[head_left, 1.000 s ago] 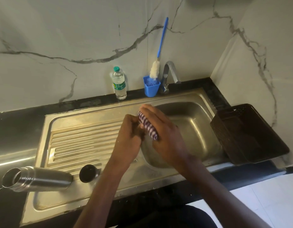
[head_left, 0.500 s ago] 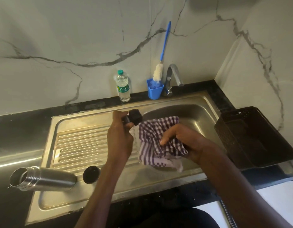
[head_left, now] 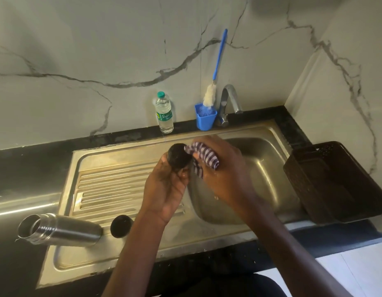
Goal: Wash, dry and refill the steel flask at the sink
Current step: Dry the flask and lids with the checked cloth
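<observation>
Left hand [head_left: 167,185] over the sink [head_left: 269,168], fingers curled round a small black cap [head_left: 178,156], gripping it from below at the near-left edge of the basin. Right hand [head_left: 224,170] beside it, above the basin, fingers clenched on a bunched purple-and-white checked cloth [head_left: 204,156]; the cloth touches the cap's right side. Water drops show on both hands.

Steel flask [head_left: 59,230] lies on its side at the front-left corner of the sink's drainboard, open mouth pointing left and overhanging the black counter [head_left: 31,168], no lid on it. Threads at the neck visible. A second black round lid [head_left: 121,226] sits on the drainboard just right of the flask's base, near it; whether they touch I cannot tell.

Behind the sink, against the marble wall: clear water bottle [head_left: 163,113] with green cap standing upright at the back-left of the basin, blue cup [head_left: 205,118] next to it holding a blue-handled bottle brush [head_left: 215,71] leaning on the wall, then the steel tap [head_left: 229,101] right of the cup, spout over the basin. Dark brown plastic basket [head_left: 335,181] rests on the sink's right edge, tilted.
</observation>
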Demonstrator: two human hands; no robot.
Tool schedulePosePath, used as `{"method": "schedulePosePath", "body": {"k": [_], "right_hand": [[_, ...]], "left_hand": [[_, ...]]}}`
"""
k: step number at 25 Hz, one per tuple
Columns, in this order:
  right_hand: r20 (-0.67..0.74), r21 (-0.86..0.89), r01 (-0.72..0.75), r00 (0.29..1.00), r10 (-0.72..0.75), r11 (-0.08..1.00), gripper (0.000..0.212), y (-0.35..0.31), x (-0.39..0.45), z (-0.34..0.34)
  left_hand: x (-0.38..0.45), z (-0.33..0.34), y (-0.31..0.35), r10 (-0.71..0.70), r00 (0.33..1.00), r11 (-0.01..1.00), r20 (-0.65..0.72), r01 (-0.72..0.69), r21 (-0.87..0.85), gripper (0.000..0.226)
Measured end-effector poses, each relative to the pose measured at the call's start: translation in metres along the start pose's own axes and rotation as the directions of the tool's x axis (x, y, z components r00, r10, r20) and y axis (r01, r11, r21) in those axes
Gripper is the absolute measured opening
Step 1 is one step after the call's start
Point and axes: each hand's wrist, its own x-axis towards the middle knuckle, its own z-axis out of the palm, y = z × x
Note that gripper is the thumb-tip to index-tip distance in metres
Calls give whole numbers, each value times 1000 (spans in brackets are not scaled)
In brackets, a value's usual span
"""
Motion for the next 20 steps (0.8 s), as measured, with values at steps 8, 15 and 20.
{"method": "schedulePosePath", "body": {"k": [8,15,20], "right_hand": [[74,-116,2,997,6,993,47,-9,-10,8],[53,-243,63,997,-52,968,50,-6,-5,9],[96,-340,96,993,-67,935,53,-11,-25,17]], "left_hand": [[-4,6,-3,-24,989,996,-143,36,83,24],[-3,0,-1,137,967,833,-216,5,553,36],[-7,5,-3,257,957,699,-131,-91,710,40]]}}
